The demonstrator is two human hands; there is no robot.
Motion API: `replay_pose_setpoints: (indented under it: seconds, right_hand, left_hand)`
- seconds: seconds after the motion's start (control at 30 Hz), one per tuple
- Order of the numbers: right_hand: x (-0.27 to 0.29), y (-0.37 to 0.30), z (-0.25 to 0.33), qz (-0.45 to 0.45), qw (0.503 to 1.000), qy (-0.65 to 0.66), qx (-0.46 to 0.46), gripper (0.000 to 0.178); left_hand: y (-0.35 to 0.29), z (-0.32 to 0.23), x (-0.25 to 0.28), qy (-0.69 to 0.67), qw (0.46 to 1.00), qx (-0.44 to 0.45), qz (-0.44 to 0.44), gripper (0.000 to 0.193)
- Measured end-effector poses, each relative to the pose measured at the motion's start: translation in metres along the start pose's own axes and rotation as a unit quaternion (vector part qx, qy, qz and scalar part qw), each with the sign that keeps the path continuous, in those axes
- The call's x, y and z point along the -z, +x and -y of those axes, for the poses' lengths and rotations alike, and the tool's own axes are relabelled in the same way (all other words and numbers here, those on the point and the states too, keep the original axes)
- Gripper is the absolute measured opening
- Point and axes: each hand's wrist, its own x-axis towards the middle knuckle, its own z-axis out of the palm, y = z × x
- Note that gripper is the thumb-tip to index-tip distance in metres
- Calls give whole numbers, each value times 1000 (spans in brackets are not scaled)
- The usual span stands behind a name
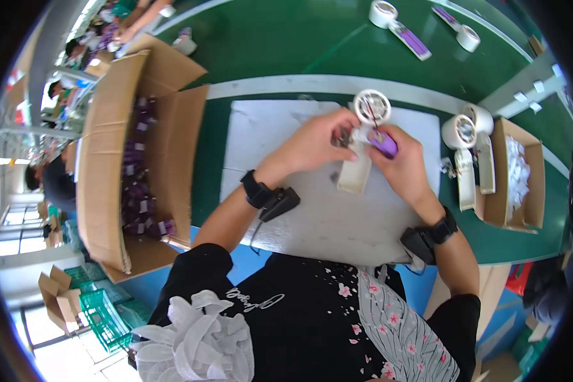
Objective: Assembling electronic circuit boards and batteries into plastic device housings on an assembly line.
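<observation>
A white handheld fan housing point(355, 173) with a round fan head point(372, 107) lies on the pale work mat, its hollow handle pointing toward me. My left hand point(328, 137) is at the left of the fan's neck, thumb and fingers closed around its edge. In my right hand point(401, 162), thumb and fingers pinch a purple battery point(383, 144) over the upper part of the open handle. A thin dark wire runs across the fan head toward the battery. What the left fingertips touch exactly is partly hidden.
A large cardboard box point(108, 165) of purple batteries point(137, 184) stands left. At right are more white fan housings point(466, 178) and a small carton point(527, 216) of white parts. Fans with purple handles point(410, 41) lie on the green belt beyond. Co-workers sit at far left.
</observation>
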Motion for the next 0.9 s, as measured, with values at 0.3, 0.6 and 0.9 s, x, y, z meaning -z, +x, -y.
replay_pose_setpoints:
  seconds: [0.3, 0.6, 0.9]
  right_hand:
    - [8, 15, -12, 0, 999, 49, 22, 27]
    - [5, 14, 0, 46, 970, -66, 230, 29]
    - [1, 12, -1, 54, 976, -84, 193, 34]
  left_hand:
    - [1, 15, -1, 46, 994, -99, -22, 33]
    - [-6, 11, -4, -140, 990, -25, 19, 28]
    - [-6, 12, -3, -259, 965, 41, 5, 30]
